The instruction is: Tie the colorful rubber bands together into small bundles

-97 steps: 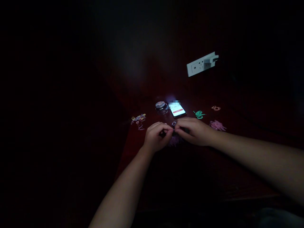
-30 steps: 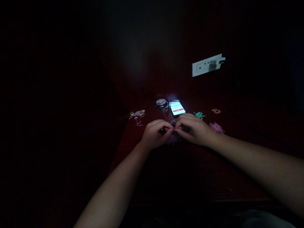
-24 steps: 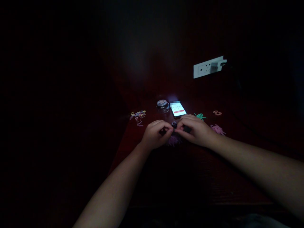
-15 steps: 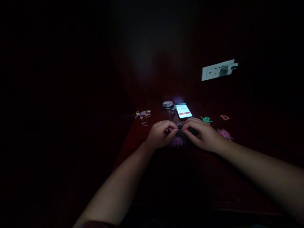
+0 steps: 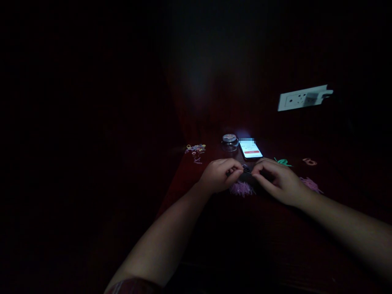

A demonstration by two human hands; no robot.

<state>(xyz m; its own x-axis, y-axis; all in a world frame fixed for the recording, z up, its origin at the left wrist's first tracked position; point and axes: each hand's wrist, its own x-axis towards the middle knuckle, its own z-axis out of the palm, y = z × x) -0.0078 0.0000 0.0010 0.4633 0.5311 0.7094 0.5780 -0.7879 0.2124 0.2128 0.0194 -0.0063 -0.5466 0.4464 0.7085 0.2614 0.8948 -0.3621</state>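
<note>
My left hand (image 5: pixel 225 174) pinches one end of a thin rubber band (image 5: pixel 247 172), stretched short between my hands. Thumb and forefinger of my right hand (image 5: pixel 274 179) are closed at its other end. The band is thin and its colour is hard to make out in the dim light. Just below the fingertips lies a pile of purple rubber bands (image 5: pixel 242 188) on the table. A small dark heap (image 5: pixel 246 167) sits right behind the held band, partly hidden by the fingers. Beyond my right hand are green bands (image 5: pixel 282 162), and pink bands (image 5: pixel 310 184) lie beside its wrist.
A lidded clear jar (image 5: pixel 229 143) stands behind the hands, beside a lit phone (image 5: pixel 251 149). Mixed coloured bands (image 5: pixel 196 149) are scattered at the left table edge. Orange bands (image 5: pixel 309 161) lie at the right. A socket strip (image 5: pixel 301 99) with a plug is on the wall.
The whole view has shifted, so everything appears farther right and slightly lower. My fingertips are a little farther apart, with the thin band still between them.
</note>
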